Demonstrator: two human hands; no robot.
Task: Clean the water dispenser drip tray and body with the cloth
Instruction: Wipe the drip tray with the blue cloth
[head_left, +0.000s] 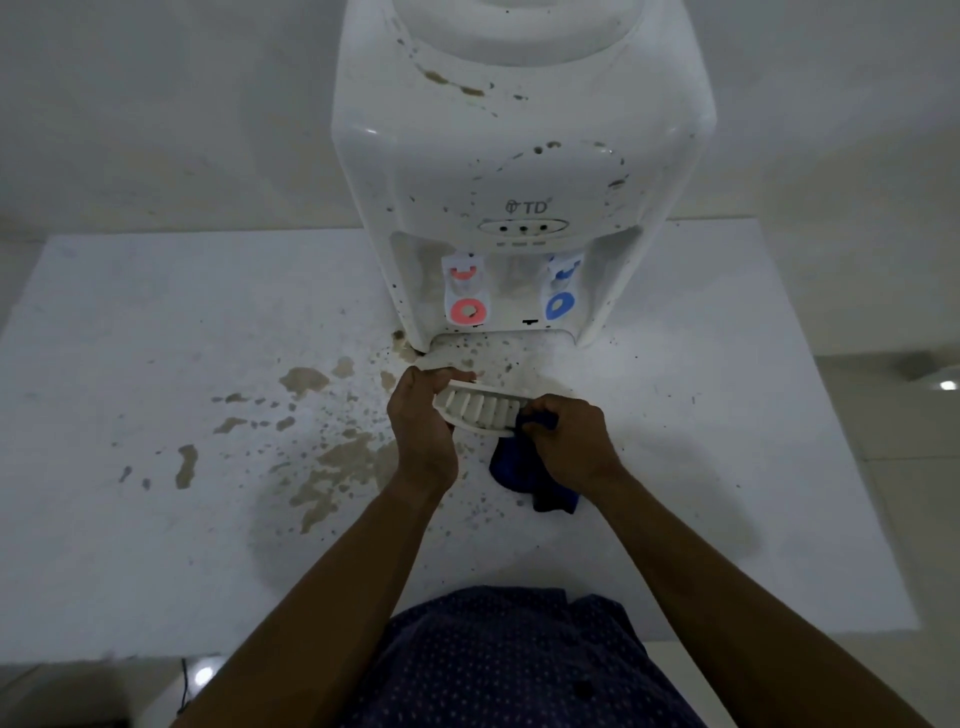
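A white tabletop water dispenser (519, 171), speckled with brown stains, stands at the back of a white table (156, 364). Its white slotted drip tray (480, 408) is out of the dispenser and held tilted just in front of the base. My left hand (423, 431) grips the tray's left end. My right hand (569, 441) presses a dark blue cloth (519, 473) against the tray's right end, and the rest of the cloth hangs below the hand.
Brown spill patches (332, 467) spread over the table left of my hands and around the dispenser's foot. A red tap (467, 310) and a blue tap (560, 305) sit in the dispenser's recess. The table's right edge borders a tiled floor (909, 415).
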